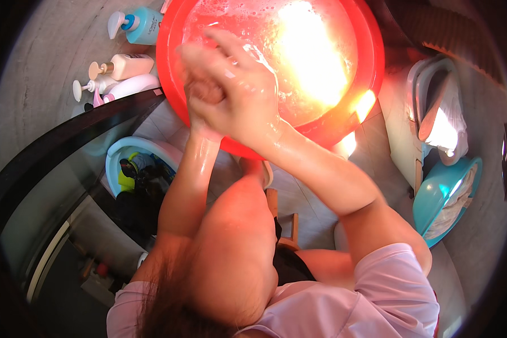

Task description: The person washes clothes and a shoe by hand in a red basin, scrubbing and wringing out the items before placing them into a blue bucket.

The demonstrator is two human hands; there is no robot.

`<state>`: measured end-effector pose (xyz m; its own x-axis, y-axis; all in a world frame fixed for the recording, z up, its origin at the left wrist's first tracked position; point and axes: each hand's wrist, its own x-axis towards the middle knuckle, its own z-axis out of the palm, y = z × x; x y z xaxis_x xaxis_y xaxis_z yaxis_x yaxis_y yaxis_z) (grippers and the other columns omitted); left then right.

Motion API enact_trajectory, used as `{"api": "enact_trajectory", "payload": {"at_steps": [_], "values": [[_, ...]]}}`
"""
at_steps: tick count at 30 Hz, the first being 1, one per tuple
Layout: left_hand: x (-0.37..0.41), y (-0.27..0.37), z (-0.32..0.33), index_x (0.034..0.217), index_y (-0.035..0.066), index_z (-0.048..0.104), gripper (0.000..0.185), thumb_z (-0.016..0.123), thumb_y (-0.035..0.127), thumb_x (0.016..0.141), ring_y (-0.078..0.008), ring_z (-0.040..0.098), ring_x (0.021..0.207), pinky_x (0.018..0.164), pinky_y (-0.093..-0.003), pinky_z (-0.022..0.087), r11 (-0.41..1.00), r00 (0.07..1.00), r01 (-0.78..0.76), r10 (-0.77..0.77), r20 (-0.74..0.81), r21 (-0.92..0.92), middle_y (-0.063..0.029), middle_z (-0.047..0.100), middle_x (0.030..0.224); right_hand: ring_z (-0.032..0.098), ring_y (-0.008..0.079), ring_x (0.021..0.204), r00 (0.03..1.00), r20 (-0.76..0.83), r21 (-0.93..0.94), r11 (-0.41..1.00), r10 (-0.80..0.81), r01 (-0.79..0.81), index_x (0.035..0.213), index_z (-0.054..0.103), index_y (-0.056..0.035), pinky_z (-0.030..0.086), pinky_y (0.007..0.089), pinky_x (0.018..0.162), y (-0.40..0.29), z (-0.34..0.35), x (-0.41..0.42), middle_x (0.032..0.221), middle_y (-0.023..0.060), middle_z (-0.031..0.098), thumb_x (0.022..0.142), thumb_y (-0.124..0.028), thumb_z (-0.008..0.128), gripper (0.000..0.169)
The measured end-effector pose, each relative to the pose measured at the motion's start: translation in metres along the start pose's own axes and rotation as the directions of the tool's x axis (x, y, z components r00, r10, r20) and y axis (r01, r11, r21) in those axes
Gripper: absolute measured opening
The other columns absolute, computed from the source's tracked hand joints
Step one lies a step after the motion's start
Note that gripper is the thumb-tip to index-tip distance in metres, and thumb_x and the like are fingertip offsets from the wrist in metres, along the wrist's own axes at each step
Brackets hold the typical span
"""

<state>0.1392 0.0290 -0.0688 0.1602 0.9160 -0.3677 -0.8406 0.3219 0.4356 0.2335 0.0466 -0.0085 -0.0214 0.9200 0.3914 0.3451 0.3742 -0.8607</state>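
My right hand (247, 91) lies over my left hand (198, 116), and the two are pressed together above the near left part of a red plastic basin (167, 72). Both hands and forearms look wet and shiny. The fingers are blurred by motion. Much of my left hand is covered by the right one, and I cannot tell whether anything is held between them. Inside the basin is water (253, 12) with some foam or bubbles, and strong sunlight glares off its right half.
Pump bottles, one blue (145, 27) and one peach (131, 66), stand left of the basin. A dark-edged glass panel (80, 114) runs below them. A pale blue tub (114, 154) holds dark clothes (152, 173). At right is a teal basin (431, 203) with cloth (454, 207).
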Motion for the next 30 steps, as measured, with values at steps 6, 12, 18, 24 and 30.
{"api": "enact_trajectory", "payload": {"at_steps": [6,12,18,24,30], "values": [[-0.01,0.019,0.019,0.094,0.008,0.051,0.018,0.051,0.019,0.08,-0.0167,0.052,0.09,0.081,-0.0314,0.043,0.972,0.98,0.201,-0.2,-0.024,0.121,-0.0055,0.053,0.095,0.048,0.0219,0.066,0.9,0.086,0.076,0.904,-0.427,0.421,0.066,0.054,-0.0101,0.039,0.0346,0.06,-0.01,-0.002,-0.009,0.065,0.0049,0.043,0.053,-0.015,0.061,0.016],[0.003,0.042,0.047,0.09,0.009,0.05,0.014,0.052,0.014,0.078,-0.0161,0.052,0.087,0.079,-0.0301,0.043,0.787,0.85,0.525,-0.463,-0.251,0.324,-0.0052,0.052,0.094,0.05,0.022,0.076,0.785,0.202,-0.04,0.795,-0.586,0.605,0.067,0.053,-0.0103,0.04,0.0341,0.066,-0.011,-0.002,-0.028,0.073,0.0034,0.048,0.052,-0.019,0.057,0.018],[0.037,0.027,0.048,0.082,0.009,0.048,0.016,0.056,0.005,0.069,-0.0148,0.052,0.082,0.071,-0.0276,0.043,0.533,0.745,0.627,-0.623,-0.238,0.568,-0.0044,0.051,0.09,0.047,0.0197,0.075,0.631,0.464,-0.014,0.707,-0.621,0.707,0.065,0.054,-0.0133,0.037,0.0322,0.064,0.006,-0.003,-0.04,0.074,0.0009,0.048,0.056,-0.019,0.055,0.011],[0.056,-0.001,0.003,0.071,0.006,0.045,0.02,0.062,0.003,0.061,-0.0117,0.05,0.068,0.057,-0.0274,0.041,0.395,0.802,0.566,-0.467,-0.372,0.724,-0.003,0.048,0.072,0.045,0.017,0.074,0.538,0.564,0.127,0.71,-0.626,0.693,0.063,0.053,-0.0155,0.035,0.0312,0.062,0.036,0.006,-0.056,0.07,-0.0013,0.045,0.059,-0.019,0.055,0.006],[0.04,0.021,0.015,0.076,0.008,0.052,0.01,0.058,0.015,0.074,-0.0117,0.053,0.063,0.058,-0.0226,0.043,0.767,0.838,0.537,-0.434,-0.332,0.351,-0.0032,0.055,0.07,0.046,0.0194,0.079,0.754,0.449,0.036,0.853,-0.479,0.521,0.077,0.057,-0.0148,0.035,0.0344,0.068,0.043,-0.007,-0.048,0.089,0.0031,0.051,0.057,-0.018,0.063,0.021]]}}
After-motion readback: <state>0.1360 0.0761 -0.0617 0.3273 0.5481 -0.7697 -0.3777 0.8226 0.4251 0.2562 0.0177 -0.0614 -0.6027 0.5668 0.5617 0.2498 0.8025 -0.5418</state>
